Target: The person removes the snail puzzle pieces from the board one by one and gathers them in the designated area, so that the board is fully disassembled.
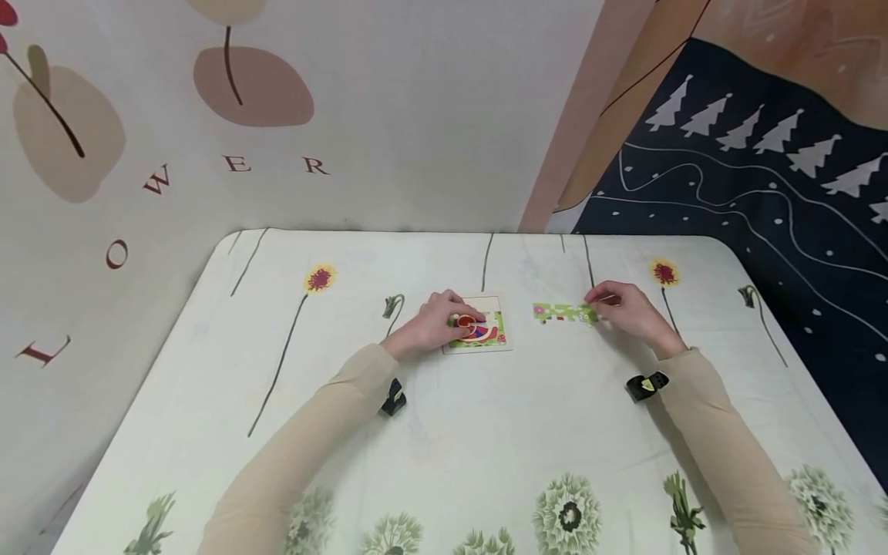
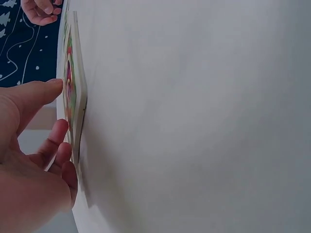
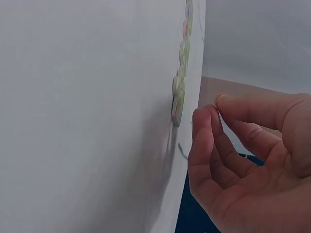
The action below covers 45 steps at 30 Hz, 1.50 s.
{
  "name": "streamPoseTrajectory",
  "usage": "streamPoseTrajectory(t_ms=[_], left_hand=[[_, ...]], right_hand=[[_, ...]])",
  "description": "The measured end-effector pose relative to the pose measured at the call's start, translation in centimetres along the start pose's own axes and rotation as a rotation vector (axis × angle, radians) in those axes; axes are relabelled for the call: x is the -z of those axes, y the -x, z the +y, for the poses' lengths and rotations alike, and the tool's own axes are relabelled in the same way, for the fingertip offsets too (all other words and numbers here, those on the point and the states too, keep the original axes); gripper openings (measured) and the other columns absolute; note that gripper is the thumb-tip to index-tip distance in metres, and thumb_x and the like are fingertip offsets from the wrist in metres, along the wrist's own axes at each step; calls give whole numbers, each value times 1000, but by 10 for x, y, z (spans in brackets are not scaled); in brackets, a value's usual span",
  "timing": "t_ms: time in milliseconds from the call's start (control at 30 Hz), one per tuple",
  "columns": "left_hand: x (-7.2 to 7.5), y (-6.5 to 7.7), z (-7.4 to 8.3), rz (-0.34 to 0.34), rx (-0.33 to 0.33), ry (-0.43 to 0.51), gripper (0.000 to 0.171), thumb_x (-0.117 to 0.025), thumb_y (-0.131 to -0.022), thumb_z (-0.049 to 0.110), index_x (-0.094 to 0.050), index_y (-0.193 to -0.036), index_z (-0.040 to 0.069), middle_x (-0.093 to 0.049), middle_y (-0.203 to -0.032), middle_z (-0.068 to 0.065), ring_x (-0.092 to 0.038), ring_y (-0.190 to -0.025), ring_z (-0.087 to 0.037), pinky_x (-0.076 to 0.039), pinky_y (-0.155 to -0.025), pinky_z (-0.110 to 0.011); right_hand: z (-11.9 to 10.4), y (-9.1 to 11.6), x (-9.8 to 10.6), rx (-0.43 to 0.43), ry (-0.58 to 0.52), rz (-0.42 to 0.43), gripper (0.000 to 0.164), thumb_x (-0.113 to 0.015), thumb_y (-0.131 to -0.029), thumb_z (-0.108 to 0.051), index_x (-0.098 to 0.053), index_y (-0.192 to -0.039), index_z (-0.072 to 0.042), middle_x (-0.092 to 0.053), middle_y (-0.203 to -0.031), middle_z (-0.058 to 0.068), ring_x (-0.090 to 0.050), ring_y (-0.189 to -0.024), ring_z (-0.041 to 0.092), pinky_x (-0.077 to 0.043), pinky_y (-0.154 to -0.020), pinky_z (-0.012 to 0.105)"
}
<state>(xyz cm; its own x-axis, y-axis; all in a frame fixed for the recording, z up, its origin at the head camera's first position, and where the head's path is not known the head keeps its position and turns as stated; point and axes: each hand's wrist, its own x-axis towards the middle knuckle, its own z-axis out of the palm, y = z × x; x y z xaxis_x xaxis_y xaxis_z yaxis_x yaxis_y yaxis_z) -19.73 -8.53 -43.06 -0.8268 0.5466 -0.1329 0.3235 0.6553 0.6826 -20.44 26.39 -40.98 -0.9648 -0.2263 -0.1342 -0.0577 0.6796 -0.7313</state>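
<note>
A small square puzzle board (image 1: 479, 348) lies on the table, with a colourful red, blue and green picture inside its pale frame. My left hand (image 1: 438, 322) is over its left side, the thumb and fingertips spread at the picture's surface. Edge-on in the left wrist view, the board (image 2: 81, 97) looks flat and thin. To its right lies a green strip of joined jigsaw pieces (image 1: 565, 312) with an uneven lower edge. At the strip's right end hovers my right hand (image 1: 627, 308), fingers loosely bent; in the right wrist view, nothing shows between thumb and fingertips.
A white cloth (image 1: 513, 432) printed with flowers covers the table. Dark straps with cameras sit at the left wrist (image 1: 394, 398) and the right wrist (image 1: 647, 385). Behind the table's far edge stands a pale printed backdrop (image 1: 430, 139), with a dark tree-patterned cloth (image 1: 735, 177) at the right.
</note>
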Motion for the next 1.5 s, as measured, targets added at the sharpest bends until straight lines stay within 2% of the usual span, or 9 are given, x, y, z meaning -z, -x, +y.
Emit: streamPoseTrajectory(t_ms=[233, 400, 500, 800, 967, 1200, 1500], left_hand=[[1, 4, -1, 25, -23, 80, 30, -67, -91, 11, -70, -120, 16, -51, -120, -6, -42, -109, -23, -35, -88, -39], [-3, 4, -1, 15, -88, 64, 30, -69, -89, 9, -70, -119, 11, -56, -118, -8, -47, -107, -22, -37, -89, -37], [-6, 5, -1, 11, -123, 54, 30, -70, -88, 9, -70, -118, 9, -57, -115, -9, -48, -105, -23, -37, -89, -38], [-5, 5, -2, -62, -170, 24, 33, -69, -86, 3, -71, -118, 10, -50, -120, -13, -40, -113, -29, -33, -96, -41], [-3, 4, -2, -108, -181, 8, 34, -68, -88, 3, -69, -121, 10, -46, -119, -11, -37, -112, -27, -32, -95, -39], [-1, 4, -2, -127, -190, 25, 34, -67, -88, 4, -69, -122, 9, -46, -118, -10, -36, -111, -27, -30, -96, -39], [-1, 4, -4, -136, -201, 34, 34, -67, -89, 5, -68, -123, 10, -45, -117, -9, -36, -112, -27, -30, -97, -40]], right_hand=[[-10, -2, -11, 79, -21, 3, 16, -58, -94, -2, -63, -107, 7, -62, -106, 21, -57, -91, 29, -44, -71, 26], [-20, -3, -20, 137, -58, -4, 16, -58, -93, -1, -63, -106, 7, -63, -105, 22, -60, -90, 31, -44, -71, 24], [-23, -5, -26, 144, -85, -25, 16, -58, -94, -2, -63, -106, 7, -63, -105, 22, -60, -89, 31, -44, -71, 26], [-37, -17, -45, 132, -122, -64, 15, -60, -94, -5, -64, -105, 5, -66, -103, 19, -62, -89, 31, -46, -72, 32], [-47, -22, -54, 175, -133, -72, 16, -61, -93, -3, -64, -106, 6, -64, -105, 19, -61, -94, 32, -44, -75, 33], [-55, -28, -65, 206, -148, -94, 16, -59, -93, -1, -64, -107, 7, -64, -107, 20, -60, -95, 32, -48, -70, 34], [-62, -34, -76, 239, -119, -147, 16, -59, -93, -1, -68, -105, 4, -66, -106, 16, -61, -98, 31, -45, -89, 44]])
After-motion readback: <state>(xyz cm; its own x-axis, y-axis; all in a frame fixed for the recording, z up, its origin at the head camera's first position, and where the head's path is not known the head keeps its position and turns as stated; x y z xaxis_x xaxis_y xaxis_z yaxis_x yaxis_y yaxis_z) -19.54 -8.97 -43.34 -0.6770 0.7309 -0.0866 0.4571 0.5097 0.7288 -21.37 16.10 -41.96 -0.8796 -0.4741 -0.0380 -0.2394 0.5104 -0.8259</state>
